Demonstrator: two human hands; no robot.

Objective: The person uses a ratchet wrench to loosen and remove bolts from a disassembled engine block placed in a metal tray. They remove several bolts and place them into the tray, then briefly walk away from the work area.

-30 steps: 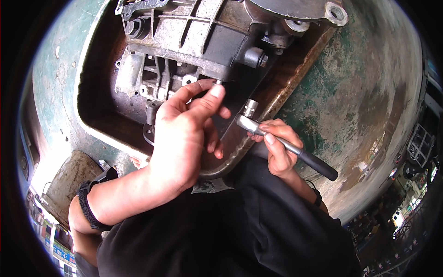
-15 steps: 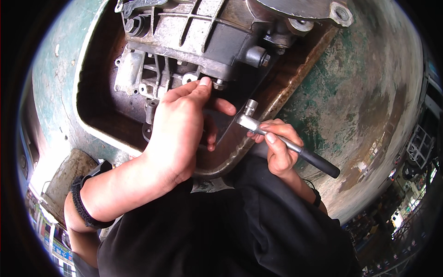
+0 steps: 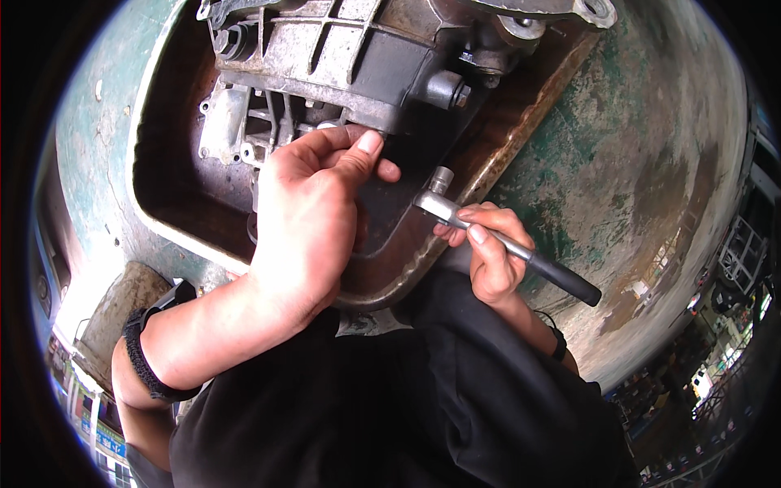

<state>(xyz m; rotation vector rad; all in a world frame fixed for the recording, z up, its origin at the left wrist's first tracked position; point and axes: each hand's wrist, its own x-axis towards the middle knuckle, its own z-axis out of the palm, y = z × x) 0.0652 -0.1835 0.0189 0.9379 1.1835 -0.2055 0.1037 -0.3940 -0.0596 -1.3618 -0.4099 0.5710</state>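
- Head view, left side: worn green floor (image 3: 93, 154) meets the tray (image 3: 187, 191), deep and brown, with a pale rim.
- Inside the tray, at the far side, sits the casing (image 3: 374, 65), ribbed grey metal; a large bolt (image 3: 230, 41) shows at its far left.
- Right of that bolt and nearer, the left hand (image 3: 305, 211) reaches over the tray, thumb and forefinger tips close together at the casing's near edge. What lies between those tips is hidden, so whether they pinch anything cannot be told.
- The step in hand looks like finger work at that edge, perhaps on a small fastener, with the tool held aside.
- Further right, the socket (image 3: 442, 179) sits on the head of the ratchet (image 3: 434, 203), pointing far, over the tray and apart from the casing.
- At the right, the right hand (image 3: 495, 256) grips the ratchet by its metal shank; the black handle slants away to the near right.
- Using the ratchet at that edge would seem to call for the left fingers clearing the spot and the socket being lined up squarely.
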